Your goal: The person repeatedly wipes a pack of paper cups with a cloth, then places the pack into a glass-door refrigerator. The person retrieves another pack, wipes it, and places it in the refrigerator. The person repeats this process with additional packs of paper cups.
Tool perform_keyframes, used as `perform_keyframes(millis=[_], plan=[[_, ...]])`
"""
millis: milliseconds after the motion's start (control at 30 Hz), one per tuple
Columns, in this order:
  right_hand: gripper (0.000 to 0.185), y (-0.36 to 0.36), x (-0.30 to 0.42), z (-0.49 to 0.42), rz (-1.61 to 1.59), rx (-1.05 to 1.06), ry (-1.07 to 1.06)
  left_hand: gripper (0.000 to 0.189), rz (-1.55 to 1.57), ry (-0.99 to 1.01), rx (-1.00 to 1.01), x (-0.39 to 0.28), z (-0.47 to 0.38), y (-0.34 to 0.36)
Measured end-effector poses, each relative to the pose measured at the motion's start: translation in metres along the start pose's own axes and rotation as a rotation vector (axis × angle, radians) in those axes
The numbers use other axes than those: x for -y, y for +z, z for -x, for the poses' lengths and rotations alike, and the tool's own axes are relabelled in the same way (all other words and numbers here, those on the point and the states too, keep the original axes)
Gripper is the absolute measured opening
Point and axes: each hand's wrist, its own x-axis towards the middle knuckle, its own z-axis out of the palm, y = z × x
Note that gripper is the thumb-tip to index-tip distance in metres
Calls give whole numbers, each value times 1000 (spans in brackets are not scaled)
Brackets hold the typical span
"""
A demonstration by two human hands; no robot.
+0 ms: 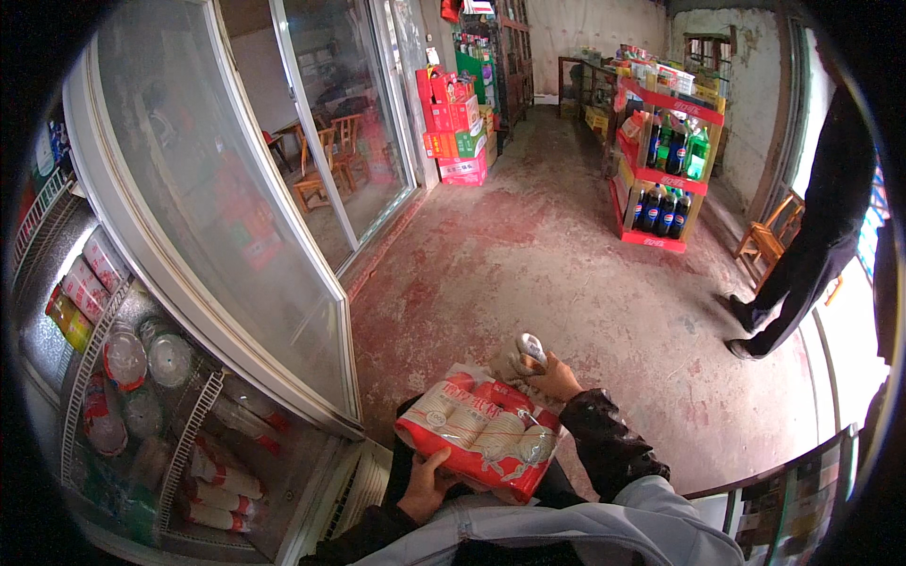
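My left hand (426,487) grips the lower left edge of a clear-and-red plastic pack of paper cups (481,431). The pack is tilted in front of my body, with several sleeves of cups lying side by side inside. At its upper right corner, my right hand (555,380) holds a greyish, cloth-like item (515,368) with a shiny white rounded part. Blur keeps me from telling exactly what that item is. To my left stands a display cabinet with its glass door (212,177) open. Stacked disposable containers (170,359) and wrapped cup sleeves (225,470) lie on its wire shelves.
A person in dark trousers (814,240) stands at the right by a small wooden chair (768,233). Ahead is a red-trimmed drink rack (662,177) with bottles. Stacked cartons (453,127) line the wall beside a sliding glass door (340,127). Lower right, a glass-sided case (793,488) rises.
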Motion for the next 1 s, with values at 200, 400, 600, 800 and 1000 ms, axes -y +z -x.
perform_keyframes(millis=[200,400,600,800,1000], plan=[[77,-6,19,-21,-42,14,-113,66,39,-13,-8,-3,-1,0],[82,-6,80,-26,-334,53,-276,68,67,17,5,-5,-3,2],[80,-7,76,-8,-301,189,-281,66,53,54,-3,-7,-1,4],[71,-36,27,9,-275,256,-170,64,22,65,17,-8,-3,5],[64,-63,-53,47,-349,384,-67,63,18,32,-28,-5,-2,2]])
